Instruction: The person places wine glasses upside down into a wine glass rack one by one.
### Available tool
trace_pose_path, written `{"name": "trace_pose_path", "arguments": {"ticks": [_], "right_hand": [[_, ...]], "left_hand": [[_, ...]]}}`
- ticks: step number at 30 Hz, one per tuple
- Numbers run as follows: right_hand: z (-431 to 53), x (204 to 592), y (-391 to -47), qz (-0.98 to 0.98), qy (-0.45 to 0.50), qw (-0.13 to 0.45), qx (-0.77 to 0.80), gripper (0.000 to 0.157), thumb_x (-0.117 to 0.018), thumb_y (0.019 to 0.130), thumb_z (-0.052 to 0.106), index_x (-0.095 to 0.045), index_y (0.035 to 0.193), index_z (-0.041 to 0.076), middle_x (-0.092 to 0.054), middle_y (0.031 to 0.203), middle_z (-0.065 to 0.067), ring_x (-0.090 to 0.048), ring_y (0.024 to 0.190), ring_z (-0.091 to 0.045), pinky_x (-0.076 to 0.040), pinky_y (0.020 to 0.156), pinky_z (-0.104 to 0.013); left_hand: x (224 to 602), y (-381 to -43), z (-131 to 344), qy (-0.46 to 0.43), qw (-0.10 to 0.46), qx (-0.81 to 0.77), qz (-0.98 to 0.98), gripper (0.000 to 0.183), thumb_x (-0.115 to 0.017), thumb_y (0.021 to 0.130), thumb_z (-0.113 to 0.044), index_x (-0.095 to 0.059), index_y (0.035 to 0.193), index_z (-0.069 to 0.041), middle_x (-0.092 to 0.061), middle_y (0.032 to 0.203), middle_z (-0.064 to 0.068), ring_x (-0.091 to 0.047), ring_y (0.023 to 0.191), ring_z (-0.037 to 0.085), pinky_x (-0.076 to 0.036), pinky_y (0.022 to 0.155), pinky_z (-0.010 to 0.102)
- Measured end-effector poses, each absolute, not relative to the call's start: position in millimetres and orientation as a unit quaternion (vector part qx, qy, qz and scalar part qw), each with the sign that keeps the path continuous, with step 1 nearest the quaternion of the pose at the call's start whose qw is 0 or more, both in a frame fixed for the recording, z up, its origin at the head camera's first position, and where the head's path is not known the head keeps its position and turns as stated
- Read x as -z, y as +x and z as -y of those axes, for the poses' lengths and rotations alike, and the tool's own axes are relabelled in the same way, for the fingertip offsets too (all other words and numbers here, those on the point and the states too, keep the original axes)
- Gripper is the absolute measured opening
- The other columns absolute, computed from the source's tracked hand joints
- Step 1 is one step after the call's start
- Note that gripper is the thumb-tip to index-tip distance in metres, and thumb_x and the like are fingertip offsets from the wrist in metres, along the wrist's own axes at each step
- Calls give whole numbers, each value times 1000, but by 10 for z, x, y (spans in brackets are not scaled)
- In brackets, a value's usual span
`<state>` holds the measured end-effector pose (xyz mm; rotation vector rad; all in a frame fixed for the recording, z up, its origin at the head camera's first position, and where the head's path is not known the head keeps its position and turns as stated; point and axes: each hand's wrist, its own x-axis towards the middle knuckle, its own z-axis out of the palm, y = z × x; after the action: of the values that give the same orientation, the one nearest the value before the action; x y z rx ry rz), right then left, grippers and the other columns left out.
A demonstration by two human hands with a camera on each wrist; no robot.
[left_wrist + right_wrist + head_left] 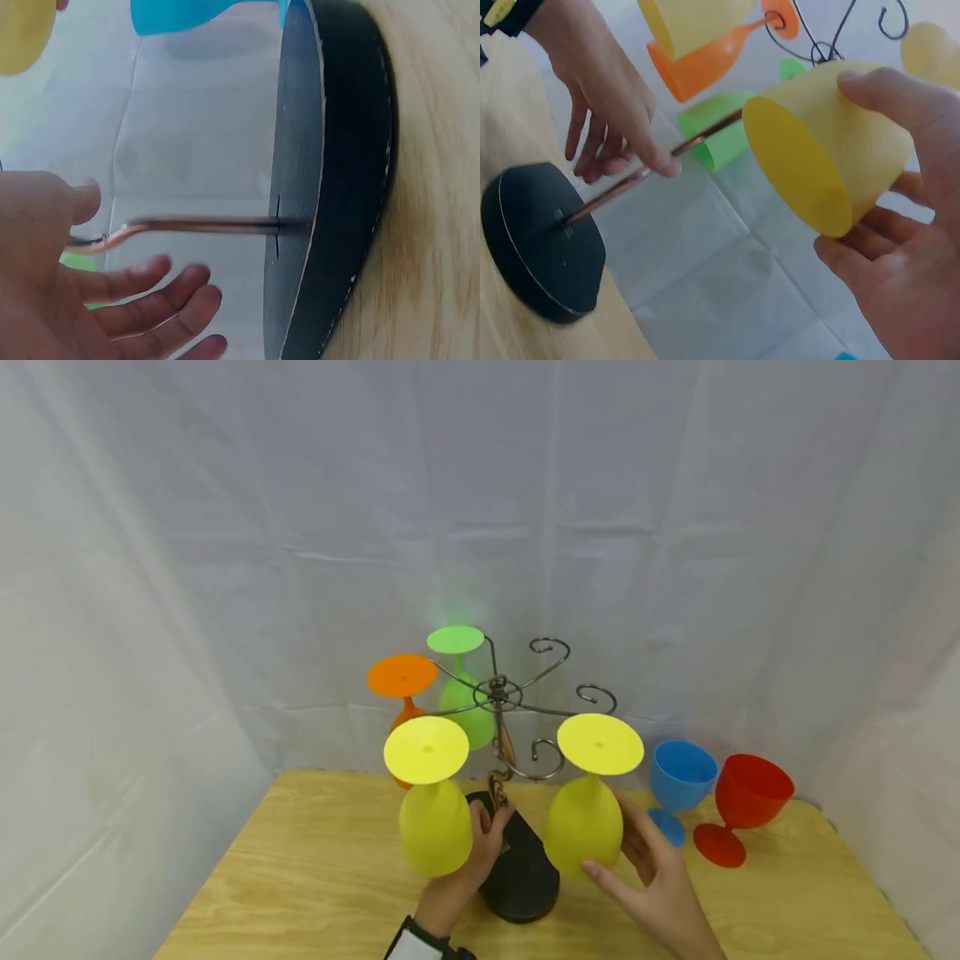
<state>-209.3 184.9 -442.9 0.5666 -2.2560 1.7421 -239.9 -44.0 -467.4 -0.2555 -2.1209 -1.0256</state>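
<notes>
Yellow goblet, foot up, axis near vertical, sits in right hand's grip, toward worktop's right edge from stand pole; left hand, fingers parted, nearer pole.

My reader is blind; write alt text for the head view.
Right hand holds an inverted yellow goblet beside a metal rack, left hand at the rack's pole. Another yellow goblet, orange goblet and green goblet hang inverted; blue goblet and red goblet stand on the table.
</notes>
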Motion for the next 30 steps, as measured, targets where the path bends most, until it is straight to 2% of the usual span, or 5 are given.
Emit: {"name": "trace_pose_path", "arguments": {"ticks": [3,5,12,19,30], "right_hand": [[-1769,4416,-2063,775,166,114,-599,83,-86,86,22,-41,154,12,-50,151,-5,-59,130,-20,-49,99,-27],[-1709,4417,-2048,780,152,118,-595,82,-86,85,25,-42,153,9,-51,150,-6,-60,129,-23,-50,98,-25],[-1531,4390,-2003,782,154,163,-581,77,-88,83,20,-50,149,7,-57,145,-5,-62,125,-24,-52,97,-25],[-1441,4370,-1976,800,146,191,-550,78,-91,80,27,-54,147,10,-60,141,-2,-64,123,-23,-54,97,-32],[-1319,4332,-1923,789,178,181,-559,77,-92,79,29,-55,146,18,-62,138,2,-67,116,-15,-56,92,-28]], "left_hand": [[4651,-2401,462,-104,406,389,820,28,-80,91,-15,-58,88,3,-51,69,5,-50,59,16,-46,52,30],[4696,-2439,444,-106,411,404,811,34,-84,85,-9,-62,105,7,-59,82,10,-60,73,26,-55,64,39],[4955,-2587,341,-65,376,527,759,55,-81,90,-11,-58,137,8,-66,121,20,-69,107,35,-59,88,46],[4993,-2550,295,-45,375,550,745,58,-79,91,-7,-55,144,0,-62,135,18,-62,123,36,-54,98,45],[4718,-2360,267,-62,371,586,718,51,-70,90,11,-54,139,13,-57,137,33,-56,126,48,-49,100,55]]}}
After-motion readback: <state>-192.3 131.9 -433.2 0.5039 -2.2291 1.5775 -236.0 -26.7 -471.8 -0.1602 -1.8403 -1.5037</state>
